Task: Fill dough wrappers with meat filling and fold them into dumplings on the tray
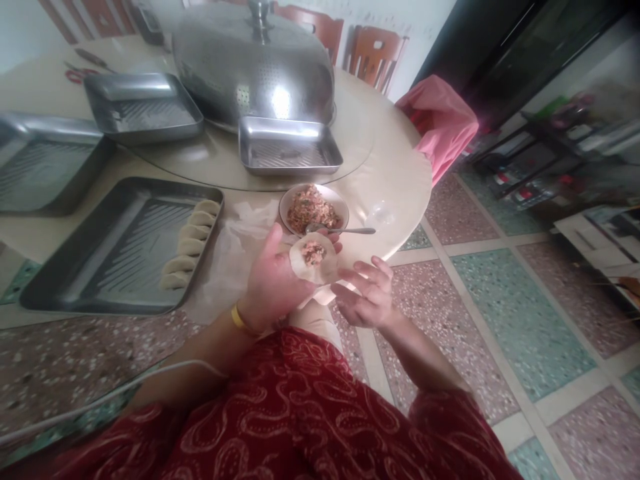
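Note:
On the palm and fingers of my left hand lies a round dumpling wrapper, flat, with a small heap of meat filling in its middle. My right hand is just right of the wrapper, fingers spread and slightly curled, nothing in them; whether a fingertip touches the wrapper's edge I cannot tell. Just beyond the wrapper stands a bowl of minced filling, with a metal spoon resting in it, handle to the right. Folded dumplings, several in a row, line the right side of a large dark tray.
Behind the bowl, a small metal tray sits before a big domed metal cover. Two more metal trays stand at the left, near red-handled scissors. Crumpled plastic lies beside the dark tray. Pink cloth hangs at the table's right edge.

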The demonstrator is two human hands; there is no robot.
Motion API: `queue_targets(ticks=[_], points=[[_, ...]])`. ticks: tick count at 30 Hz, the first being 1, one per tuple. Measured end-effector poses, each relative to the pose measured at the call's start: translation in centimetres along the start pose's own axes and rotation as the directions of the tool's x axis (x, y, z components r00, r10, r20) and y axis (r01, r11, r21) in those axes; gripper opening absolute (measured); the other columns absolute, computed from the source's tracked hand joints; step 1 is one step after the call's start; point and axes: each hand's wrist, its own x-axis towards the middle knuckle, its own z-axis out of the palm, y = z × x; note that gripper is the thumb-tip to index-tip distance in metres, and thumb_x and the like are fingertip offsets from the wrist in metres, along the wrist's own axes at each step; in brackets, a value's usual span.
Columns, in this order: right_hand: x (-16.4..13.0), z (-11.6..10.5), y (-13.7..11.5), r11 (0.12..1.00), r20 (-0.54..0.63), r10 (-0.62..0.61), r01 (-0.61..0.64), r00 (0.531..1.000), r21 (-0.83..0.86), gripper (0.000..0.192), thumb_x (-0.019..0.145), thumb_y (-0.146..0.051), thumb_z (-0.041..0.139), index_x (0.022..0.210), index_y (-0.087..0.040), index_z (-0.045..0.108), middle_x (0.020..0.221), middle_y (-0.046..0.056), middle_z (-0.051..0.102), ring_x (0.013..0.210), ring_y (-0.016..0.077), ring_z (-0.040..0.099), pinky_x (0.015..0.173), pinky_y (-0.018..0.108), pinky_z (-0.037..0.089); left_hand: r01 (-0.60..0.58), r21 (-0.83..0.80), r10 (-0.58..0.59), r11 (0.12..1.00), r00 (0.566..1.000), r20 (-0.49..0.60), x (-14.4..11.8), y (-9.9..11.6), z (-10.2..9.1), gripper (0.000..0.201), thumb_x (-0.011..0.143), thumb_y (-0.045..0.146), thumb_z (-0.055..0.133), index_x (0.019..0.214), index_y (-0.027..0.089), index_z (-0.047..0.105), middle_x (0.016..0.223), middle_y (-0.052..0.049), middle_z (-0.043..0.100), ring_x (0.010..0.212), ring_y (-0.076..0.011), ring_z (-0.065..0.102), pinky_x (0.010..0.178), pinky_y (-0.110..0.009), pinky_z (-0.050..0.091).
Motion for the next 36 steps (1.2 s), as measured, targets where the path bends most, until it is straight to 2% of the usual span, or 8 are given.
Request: queue_targets(ticks=[12, 15, 19, 21, 25, 30, 33, 36], points=[[-1.0, -0.1, -0.2, 0.999, 0.053, 0.003, -0.005, 0.999, 0.052, 0.031, 0.089, -0.034, 0.051, 0.119, -0.033, 0.060, 0.120, -0.006, 0.070, 0.135, 0.0189, 0.047, 0.124, 0.044, 0.021, -0.043, -0.005, 0.043, 0.999, 0.999, -0.020, 0.5, 0.3, 0.1, 0.078, 0.093, 0.066, 0.031, 0.149, 0.011, 0.032, 0.136, -0.013, 0.060, 0.141, -0.0291, 0.039, 0.112, -0.041, 0.038], [-1.1, -0.2, 2.9, 0.985, -0.013, 0.174, -0.174, 0.985, 0.003, 0.039, 0.095, -0.034, 0.035, 0.131, -0.035, 0.052, 0.114, -0.002, 0.069, 0.127, 0.0189, 0.053, 0.120, 0.045, 0.028, -0.057, -0.002, 0.057, 0.998, 0.998, 0.020, 0.9, 0.5, -0.1, 0.081, 0.093, 0.066, 0.028, 0.152, 0.011, 0.027, 0.137, -0.013, 0.059, 0.140, -0.0282, 0.042, 0.112, -0.040, 0.038], [-1.5, 0.0, 9.0, 0.782, 0.065, 0.588, -0.547, 0.806, -0.297, 0.042, 0.097, -0.029, 0.028, 0.130, -0.022, 0.053, 0.120, 0.008, 0.067, 0.134, 0.0279, 0.046, 0.116, 0.057, 0.024, -0.039, 0.034, 0.038, 0.999, 0.998, 0.048, 1.3, 0.6, -0.3, 0.084, 0.093, 0.067, 0.023, 0.154, 0.010, 0.021, 0.141, -0.013, 0.056, 0.141, -0.0261, 0.041, 0.114, -0.039, 0.035], [-1.9, 0.5, 11.3, 0.712, 0.148, 0.678, -0.593, 0.720, -0.376, 0.044, 0.097, -0.030, 0.027, 0.130, -0.019, 0.054, 0.120, 0.010, 0.068, 0.135, 0.0287, 0.044, 0.115, 0.058, 0.021, -0.049, 0.046, 0.047, 0.998, 0.998, 0.028, 1.4, 0.5, 0.0, 0.085, 0.094, 0.067, 0.024, 0.155, 0.009, 0.018, 0.141, -0.013, 0.056, 0.141, -0.0258, 0.040, 0.115, -0.038, 0.034], [-2.6, 1.6, 13.3, 0.705, 0.269, 0.700, -0.578, 0.662, -0.411, 0.043, 0.098, -0.033, 0.028, 0.123, -0.020, 0.060, 0.120, 0.010, 0.069, 0.136, 0.0287, 0.043, 0.117, 0.059, 0.014, -0.070, 0.031, 0.071, 0.997, 0.996, -0.045, 1.5, 0.4, 0.8, 0.084, 0.095, 0.066, 0.025, 0.153, 0.007, 0.020, 0.141, -0.013, 0.056, 0.142, -0.0253, 0.038, 0.117, -0.037, 0.030], [-1.6, 0.6, 12.6, 0.720, 0.138, 0.675, -0.606, 0.725, -0.339, 0.045, 0.098, -0.036, 0.028, 0.120, -0.019, 0.063, 0.116, 0.010, 0.070, 0.133, 0.0295, 0.047, 0.117, 0.060, 0.017, -0.101, 0.022, 0.103, 0.995, 0.988, -0.119, 1.6, 0.5, 1.6, 0.081, 0.094, 0.067, 0.025, 0.149, 0.008, 0.033, 0.141, -0.015, 0.055, 0.141, -0.0277, 0.039, 0.119, -0.041, 0.027], [-0.2, -0.7, 9.1, 0.790, -0.026, 0.598, -0.594, 0.801, -0.150, 0.045, 0.098, -0.032, 0.024, 0.120, -0.022, 0.062, 0.108, 0.006, 0.071, 0.130, 0.0253, 0.052, 0.117, 0.057, 0.025, -0.088, 0.007, 0.088, 0.996, 0.986, -0.143, 1.6, 0.7, 1.9, 0.079, 0.094, 0.067, 0.025, 0.146, 0.008, 0.036, 0.133, -0.014, 0.061, 0.139, -0.0275, 0.043, 0.119, -0.042, 0.028], [0.8, -0.9, 4.0, 0.901, -0.050, 0.428, -0.422, 0.902, 0.097, 0.045, 0.100, -0.034, 0.021, 0.120, -0.032, 0.061, 0.104, -0.001, 0.071, 0.128, 0.0200, 0.055, 0.119, 0.052, 0.029, -0.096, -0.024, 0.093, 0.995, 0.989, -0.115, 1.5, 0.6, 1.9, 0.076, 0.093, 0.066, 0.030, 0.144, 0.010, 0.039, 0.126, -0.014, 0.066, 0.136, -0.0280, 0.047, 0.117, -0.043, 0.032]])
